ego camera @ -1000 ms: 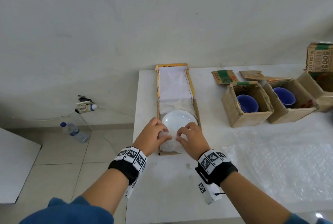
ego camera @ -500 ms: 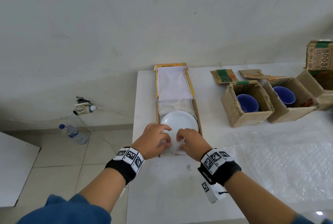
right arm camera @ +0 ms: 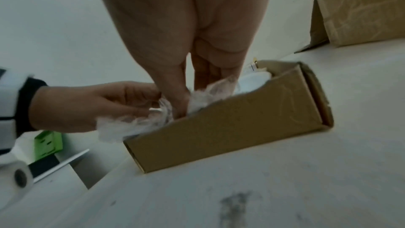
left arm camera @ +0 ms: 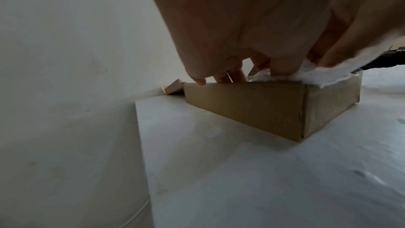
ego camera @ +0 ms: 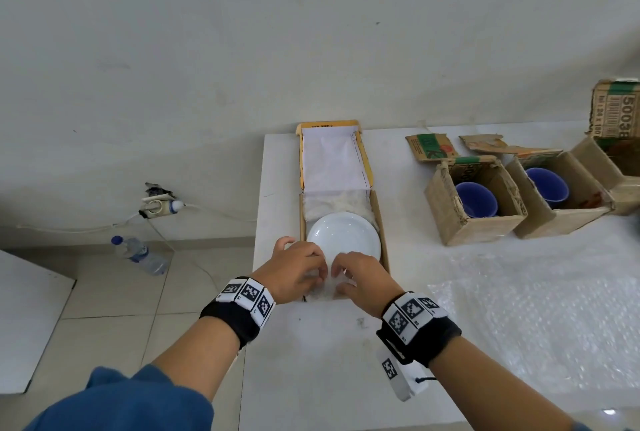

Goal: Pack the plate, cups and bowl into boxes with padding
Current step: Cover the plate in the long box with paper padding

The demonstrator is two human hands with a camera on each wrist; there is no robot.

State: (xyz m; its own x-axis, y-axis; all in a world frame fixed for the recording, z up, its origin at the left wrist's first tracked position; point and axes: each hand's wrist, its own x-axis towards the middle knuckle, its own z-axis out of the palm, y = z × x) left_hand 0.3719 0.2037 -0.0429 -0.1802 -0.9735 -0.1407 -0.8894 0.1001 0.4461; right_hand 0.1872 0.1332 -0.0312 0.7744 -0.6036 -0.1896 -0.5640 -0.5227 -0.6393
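A white plate [ego camera: 343,240] lies in a flat cardboard box [ego camera: 381,222] lined with bubble wrap [ego camera: 330,288]. The box's lid [ego camera: 332,160] is folded back. My left hand [ego camera: 304,269] and right hand [ego camera: 353,271] meet at the box's near end, and both pinch the crumpled wrap there. In the right wrist view the left hand [right arm camera: 98,105] grips a bunch of wrap [right arm camera: 122,127] beside my right fingers [right arm camera: 179,96]. Two blue cups [ego camera: 476,198] [ego camera: 547,186] sit in small open boxes to the right. No bowl shows.
A third open box [ego camera: 620,160] stands at the far right. A large bubble wrap sheet [ego camera: 536,319] covers the table's right half. Torn cardboard flaps [ego camera: 433,148] lie behind the cup boxes. The table's left edge [ego camera: 258,240] is close to the plate box; a bottle [ego camera: 142,255] lies on the floor.
Both hands have drawn closer together at the box's near end, bunching the wrap between them. The plate and cup boxes have not moved.
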